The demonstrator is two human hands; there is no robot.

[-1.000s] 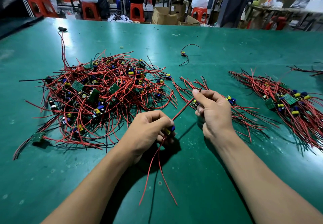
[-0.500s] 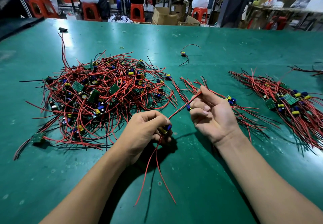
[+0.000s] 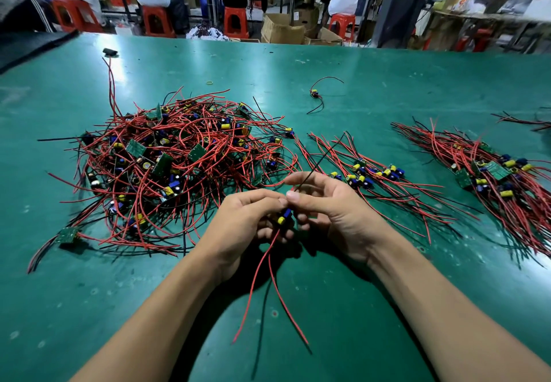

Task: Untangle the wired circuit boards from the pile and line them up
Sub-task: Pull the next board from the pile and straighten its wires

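Note:
A tangled pile (image 3: 179,167) of small green circuit boards with red and black wires lies left of centre on the green table (image 3: 357,89). My left hand (image 3: 247,223) grips one board (image 3: 284,216) with yellow and blue parts; its two red wires hang down toward me. My right hand (image 3: 331,214) meets the left one, thumb and forefinger pinching at the board's top, and a black wire runs up between its fingers. A row of straightened boards (image 3: 372,173) lies just right of my hands. A second, larger row (image 3: 492,173) lies further right.
A single wired board (image 3: 314,94) lies alone beyond the rows. A small black part (image 3: 109,51) sits at the far left and a rubber band (image 3: 210,82) mid-table. Another wire bundle (image 3: 530,121) shows at the right edge. People on red stools (image 3: 235,21) work beyond the table.
My right hand let the red wire slide out and came back left to meet my left hand at the board. A black wire now stands up between its fingers.

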